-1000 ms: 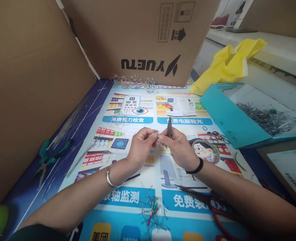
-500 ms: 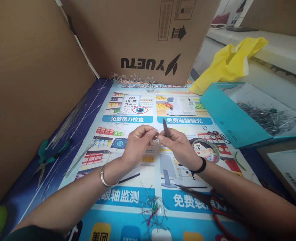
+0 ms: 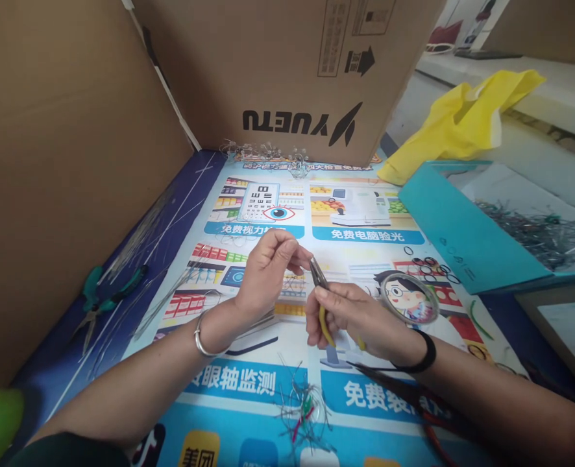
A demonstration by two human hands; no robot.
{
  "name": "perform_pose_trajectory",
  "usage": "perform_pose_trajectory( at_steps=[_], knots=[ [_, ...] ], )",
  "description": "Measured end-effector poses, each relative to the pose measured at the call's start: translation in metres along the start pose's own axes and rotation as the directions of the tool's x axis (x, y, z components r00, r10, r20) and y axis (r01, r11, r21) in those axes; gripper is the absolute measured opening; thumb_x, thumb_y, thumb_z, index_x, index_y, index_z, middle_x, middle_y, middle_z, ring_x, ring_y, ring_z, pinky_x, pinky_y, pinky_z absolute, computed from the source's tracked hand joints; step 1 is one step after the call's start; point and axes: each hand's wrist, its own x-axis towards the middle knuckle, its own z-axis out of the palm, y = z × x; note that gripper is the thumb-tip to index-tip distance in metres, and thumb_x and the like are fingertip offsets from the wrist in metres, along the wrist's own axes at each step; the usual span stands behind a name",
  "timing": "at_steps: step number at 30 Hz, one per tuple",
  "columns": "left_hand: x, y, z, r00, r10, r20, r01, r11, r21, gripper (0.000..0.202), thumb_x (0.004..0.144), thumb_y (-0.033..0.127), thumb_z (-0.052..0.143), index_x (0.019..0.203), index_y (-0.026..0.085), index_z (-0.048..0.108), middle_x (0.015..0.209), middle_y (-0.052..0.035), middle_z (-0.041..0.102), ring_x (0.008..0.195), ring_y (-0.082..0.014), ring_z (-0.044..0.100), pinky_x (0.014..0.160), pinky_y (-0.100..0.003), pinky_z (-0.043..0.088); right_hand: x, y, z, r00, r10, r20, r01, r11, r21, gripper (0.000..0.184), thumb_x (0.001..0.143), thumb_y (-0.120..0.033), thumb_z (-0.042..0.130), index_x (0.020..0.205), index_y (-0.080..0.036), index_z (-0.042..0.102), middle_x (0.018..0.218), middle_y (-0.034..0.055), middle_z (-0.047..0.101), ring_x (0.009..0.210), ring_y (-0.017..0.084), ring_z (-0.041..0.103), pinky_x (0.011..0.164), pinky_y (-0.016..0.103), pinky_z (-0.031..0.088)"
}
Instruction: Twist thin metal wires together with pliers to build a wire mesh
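Note:
My left hand (image 3: 268, 269) hovers over the printed poster (image 3: 248, 383), its fingertips pinched on a small wire piece too thin to make out. Close to its right, my right hand (image 3: 353, 318) grips yellow-handled needle-nose pliers (image 3: 320, 282). The dark jaws point up and left toward my left fingertips. A silver bangle circles my left wrist, a black band my right.
A pile of cut wire scraps (image 3: 303, 408) lies near the front. Red-handled scissors (image 3: 404, 392) rest under my right forearm. Teal pliers (image 3: 103, 301) and long wires lie left. A round lens (image 3: 411, 297), black rings, a teal tray (image 3: 467, 233) of scraps, cardboard boxes (image 3: 287, 71) and a yellow bag (image 3: 463, 123) surround the area.
My right hand has dropped back toward me and shifted its grip on the pliers, so the yellow handles now show. My left hand lifted slightly. The view shifted a little.

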Motion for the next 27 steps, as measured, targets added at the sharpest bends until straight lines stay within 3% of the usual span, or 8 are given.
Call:
perform_pose_trajectory(
  at_steps=[9, 17, 27],
  knots=[
    [-0.001, -0.001, 0.001, 0.997, 0.072, 0.042, -0.072, 0.997, 0.001, 0.015, 0.090, 0.032, 0.048, 0.083, 0.019, 0.046, 0.071, 0.0014, 0.062, 0.058, -0.0092, 0.058, 0.056, -0.023, 0.048, -0.004, 0.010, 0.007, 0.994, 0.004, 0.108, -0.020, 0.990, 0.141, 0.037, 0.089, -0.048, 0.043, 0.077, -0.015, 0.055, 0.059, 0.0028, 0.063, 0.048, 0.012, 0.058, 0.046, 0.022, 0.039],
    [-0.004, -0.002, -0.001, 0.977, 0.201, 0.072, -0.209, 0.969, 0.134, 0.013, 0.093, 0.028, 0.043, 0.084, 0.019, 0.047, 0.074, 0.0003, 0.061, 0.062, -0.0098, 0.058, 0.059, -0.024, 0.048, -0.004, 0.011, 0.009, 0.993, 0.022, 0.119, -0.043, 0.985, 0.170, 0.037, 0.088, -0.048, 0.044, 0.075, -0.015, 0.053, 0.057, 0.0014, 0.062, 0.046, 0.011, 0.057, 0.045, 0.022, 0.038],
    [-0.009, -0.004, 0.000, 0.962, 0.267, 0.052, -0.271, 0.932, 0.241, 0.017, 0.092, 0.030, 0.045, 0.084, 0.019, 0.056, 0.078, -0.0017, 0.061, 0.065, -0.0111, 0.058, 0.064, -0.026, 0.048, -0.004, 0.012, 0.015, 0.996, 0.006, 0.091, -0.024, 0.979, 0.201, 0.038, 0.087, -0.049, 0.044, 0.072, -0.015, 0.053, 0.053, 0.0001, 0.059, 0.044, 0.010, 0.057, 0.043, 0.020, 0.036]
  ],
)
